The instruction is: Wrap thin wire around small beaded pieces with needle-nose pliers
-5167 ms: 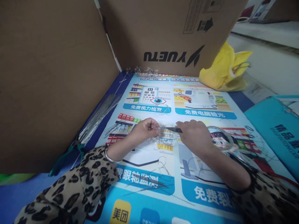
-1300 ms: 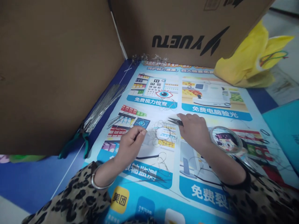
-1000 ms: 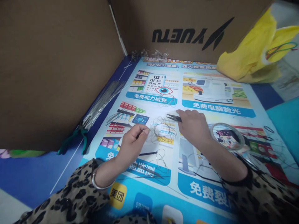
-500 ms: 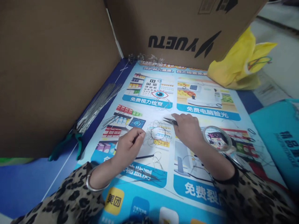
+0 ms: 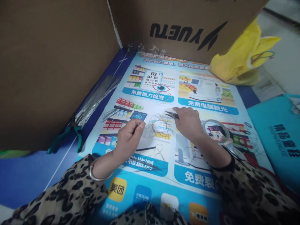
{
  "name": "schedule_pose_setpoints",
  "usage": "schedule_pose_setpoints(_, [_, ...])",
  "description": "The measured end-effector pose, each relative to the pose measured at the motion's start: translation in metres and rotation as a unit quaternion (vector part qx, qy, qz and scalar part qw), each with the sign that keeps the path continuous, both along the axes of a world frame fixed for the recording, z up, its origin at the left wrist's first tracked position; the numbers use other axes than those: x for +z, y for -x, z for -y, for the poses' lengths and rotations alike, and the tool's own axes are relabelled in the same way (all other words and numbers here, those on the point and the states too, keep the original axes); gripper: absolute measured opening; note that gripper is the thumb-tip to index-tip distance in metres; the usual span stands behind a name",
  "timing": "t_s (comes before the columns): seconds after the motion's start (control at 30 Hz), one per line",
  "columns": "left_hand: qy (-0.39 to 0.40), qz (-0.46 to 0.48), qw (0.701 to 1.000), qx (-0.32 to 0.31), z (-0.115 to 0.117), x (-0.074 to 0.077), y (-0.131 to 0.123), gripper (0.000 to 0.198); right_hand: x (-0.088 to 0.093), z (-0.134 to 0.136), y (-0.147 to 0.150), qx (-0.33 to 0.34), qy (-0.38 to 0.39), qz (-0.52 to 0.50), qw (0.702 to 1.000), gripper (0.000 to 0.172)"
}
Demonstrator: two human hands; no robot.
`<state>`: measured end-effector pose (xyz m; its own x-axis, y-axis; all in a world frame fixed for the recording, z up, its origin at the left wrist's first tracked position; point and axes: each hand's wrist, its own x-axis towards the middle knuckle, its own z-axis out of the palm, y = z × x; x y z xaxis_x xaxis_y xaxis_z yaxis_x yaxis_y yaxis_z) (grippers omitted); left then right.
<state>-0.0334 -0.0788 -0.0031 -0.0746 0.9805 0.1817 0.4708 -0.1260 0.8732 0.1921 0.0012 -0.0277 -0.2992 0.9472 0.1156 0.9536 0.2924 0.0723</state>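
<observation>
My left hand (image 5: 128, 136) is closed in a pinch. A thin wire seems to sit at its fingertips, most of it hidden by the fingers. Just right of those fingertips is a ring of looped thin wire (image 5: 152, 127); whether it touches them I cannot tell. My right hand (image 5: 189, 123) is wrapped round a pair of fine-nosed pliers (image 5: 170, 114), whose dark jaws point left above the ring, slightly apart. The pliers' handles are hidden in the palm. Bent wire pieces (image 5: 159, 154) lie on the printed poster (image 5: 161, 107) below the ring.
Green-handled pliers (image 5: 78, 137) lie left, beside a bundle of straight wires (image 5: 95, 97). Cardboard panels (image 5: 58, 68) stand at left and back. Finished-looking wire clusters (image 5: 153, 51) sit at the back. A tape roll (image 5: 228, 134), yellow bag (image 5: 231, 67) and turquoise bag (image 5: 269, 118) are right.
The whole view has shifted, so most things appear slightly higher. Both hands keep nearly the same pose and grip beside the wire ring.
</observation>
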Motion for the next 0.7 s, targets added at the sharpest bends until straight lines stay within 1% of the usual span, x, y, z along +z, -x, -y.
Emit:
schedule_pose_setpoints(0.13, [-0.006, -0.017, 1.000, -0.020, 0.001, 0.000, -0.002, 0.014, 0.004, 0.000, 0.002, -0.003, 0.012, -0.014, 1.000, 0.040])
schedule_pose_setpoints(0.3, [-0.051, -0.062, 0.996, -0.026, 0.002, -0.001, -0.003, 0.014, 0.007, 0.002, 0.003, -0.012, 0.023, -0.026, 0.999, 0.040])
schedule_pose_setpoints(0.4, [-0.089, -0.084, 0.992, -0.027, 0.002, -0.004, -0.003, 0.014, 0.008, 0.000, 0.002, -0.024, 0.036, -0.062, 0.997, 0.041])
schedule_pose_setpoints(0.47, [-0.113, -0.092, 0.989, -0.026, 0.002, -0.005, -0.003, 0.013, 0.011, -0.004, 0.000, -0.021, 0.061, -0.108, 0.992, 0.038])
schedule_pose_setpoints(0.53, [-0.130, -0.095, 0.987, -0.025, 0.003, -0.007, -0.003, 0.013, 0.019, -0.011, -0.002, 0.004, 0.113, -0.175, 0.978, 0.030])
schedule_pose_setpoints(0.57, [-0.138, -0.096, 0.985, -0.026, 0.004, -0.007, -0.003, 0.013, 0.025, -0.015, -0.003, 0.008, 0.129, -0.190, 0.973, 0.025])
schedule_pose_setpoints(0.63, [-0.154, -0.096, 0.983, -0.030, 0.005, -0.008, -0.003, 0.012, 0.041, -0.022, -0.003, 0.002, 0.131, -0.227, 0.965, 0.024])
schedule_pose_setpoints(0.67, [-0.162, -0.095, 0.982, -0.032, 0.005, -0.008, -0.003, 0.012, 0.051, -0.024, -0.002, 0.002, 0.141, -0.312, 0.940, 0.022])
schedule_pose_setpoints(0.7, [-0.170, -0.094, 0.980, -0.033, 0.006, -0.009, -0.003, 0.012, 0.062, -0.026, -0.001, 0.005, 0.146, -0.398, 0.906, 0.019])
